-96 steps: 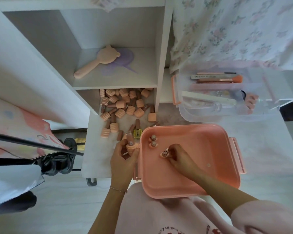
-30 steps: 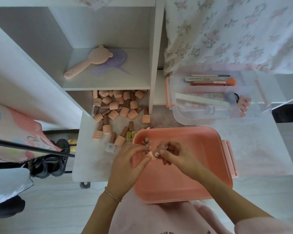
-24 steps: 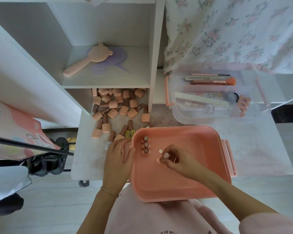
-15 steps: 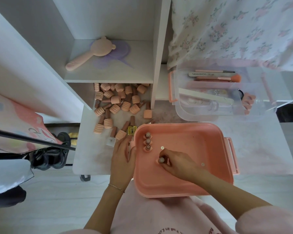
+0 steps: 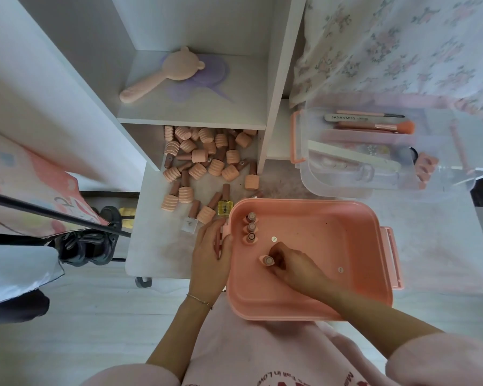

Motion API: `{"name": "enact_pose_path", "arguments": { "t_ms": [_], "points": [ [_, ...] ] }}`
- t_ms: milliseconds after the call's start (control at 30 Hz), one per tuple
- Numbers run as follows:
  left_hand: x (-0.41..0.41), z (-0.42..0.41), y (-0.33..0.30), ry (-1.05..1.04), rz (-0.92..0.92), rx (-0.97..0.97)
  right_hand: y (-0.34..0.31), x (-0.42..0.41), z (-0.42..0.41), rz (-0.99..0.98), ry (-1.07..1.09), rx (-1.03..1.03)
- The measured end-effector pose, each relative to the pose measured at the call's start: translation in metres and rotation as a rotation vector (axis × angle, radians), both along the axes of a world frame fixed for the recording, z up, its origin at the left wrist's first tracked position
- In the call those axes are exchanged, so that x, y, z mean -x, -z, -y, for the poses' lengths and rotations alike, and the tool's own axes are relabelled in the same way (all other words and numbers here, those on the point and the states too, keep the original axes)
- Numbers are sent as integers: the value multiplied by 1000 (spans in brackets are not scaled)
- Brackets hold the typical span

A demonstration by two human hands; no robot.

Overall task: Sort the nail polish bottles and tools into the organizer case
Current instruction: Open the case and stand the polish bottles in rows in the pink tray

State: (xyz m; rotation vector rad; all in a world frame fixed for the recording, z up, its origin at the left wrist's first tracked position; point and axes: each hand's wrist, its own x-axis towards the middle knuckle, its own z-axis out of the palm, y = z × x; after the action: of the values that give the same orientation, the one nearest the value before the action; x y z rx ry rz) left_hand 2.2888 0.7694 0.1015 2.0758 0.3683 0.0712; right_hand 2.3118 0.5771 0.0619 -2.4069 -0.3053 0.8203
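The pink organizer case (image 5: 357, 274) sits on my lap against the white table. Three nail polish bottles (image 5: 251, 227) stand in a row along its left wall. My right hand (image 5: 293, 264) is inside the case and pinches a fourth bottle (image 5: 267, 259) standing on the floor of the case. My left hand (image 5: 211, 252) grips the case's left rim and latch. A pile of peach-capped polish bottles (image 5: 204, 160) lies on the table beyond the case, with a yellow bottle (image 5: 225, 208) and a clear bottle (image 5: 189, 224) nearest the case.
A clear tray (image 5: 318, 176) with brushes, a nail file and toe separators stands at the back right. A white shelf holds a pink bear-shaped brush (image 5: 162, 73). Two small round stickers (image 5: 273, 239) lie in the case. Floral fabric hangs at the upper right.
My right hand took a bottle from my left hand and set it down inside the case. My left hand moved back to the case's left rim.
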Motion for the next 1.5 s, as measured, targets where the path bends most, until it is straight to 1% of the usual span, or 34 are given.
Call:
{"name": "enact_pose_path", "arguments": {
  "t_ms": [233,400,600,1500],
  "points": [
    [1,-1,1,19,16,1,2,-3,-9,55,54,-83],
    [1,0,0,9,18,17,7,-1,-17,41,133,-84],
    [2,-1,0,11,22,17,10,-3,-27,48,177,-72],
    [1,-1,-1,12,-4,-7,14,-4,-33,66,197,-69]
  ]
}}
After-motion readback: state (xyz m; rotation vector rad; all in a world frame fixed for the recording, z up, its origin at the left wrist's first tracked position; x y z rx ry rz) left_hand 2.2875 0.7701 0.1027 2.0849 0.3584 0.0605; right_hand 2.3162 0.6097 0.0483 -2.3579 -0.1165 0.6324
